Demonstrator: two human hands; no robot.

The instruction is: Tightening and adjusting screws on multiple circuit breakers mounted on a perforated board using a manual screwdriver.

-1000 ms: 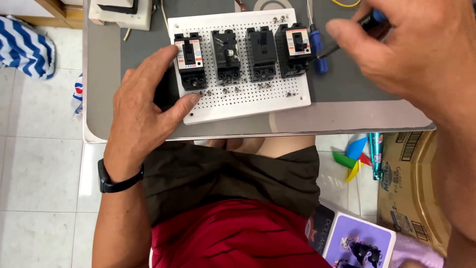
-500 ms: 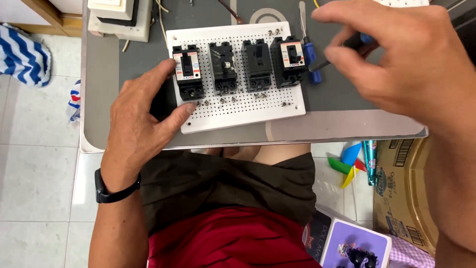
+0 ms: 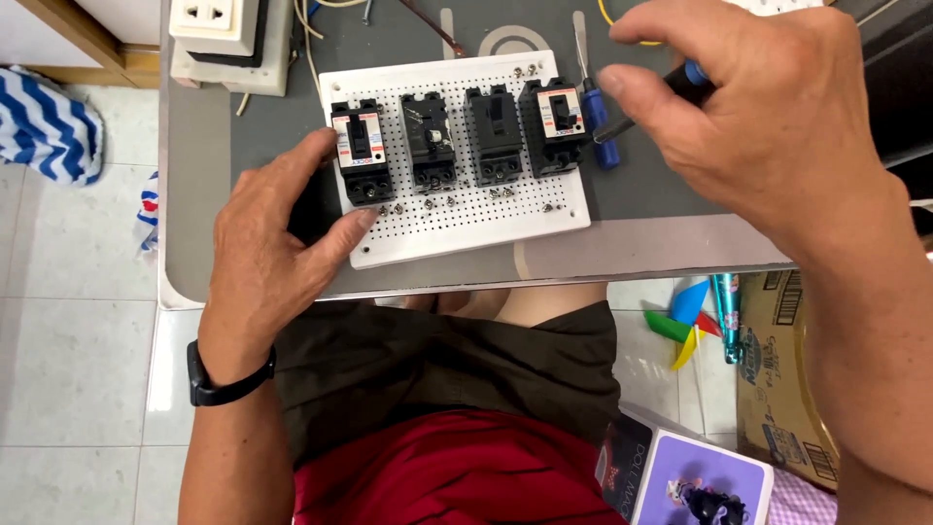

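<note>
— At the board's left end, what is the left hand (image 3: 267, 248) doing?

— It lies open and flat, fingers spread, steadying the white pegboard (image 3: 457, 219) near the table's (image 3: 632, 253) front edge, thumb beside the leftmost breaker (image 3: 362, 153).

— And the right hand (image 3: 768, 107)?

— Closed around a blue-handled screwdriver (image 3: 661, 92), held above the board's right end, its tip near the rightmost breaker (image 3: 556, 122). A second screwdriver (image 3: 593, 102) lies on the table just beside the board.

— Which step is this?

— Likely working the terminal screws; four breakers stand in a row, and the tip needs seating squarely in a screw head.

— Any containers?

— A cardboard box (image 3: 782, 379) on the floor, right; contents hidden.
</note>
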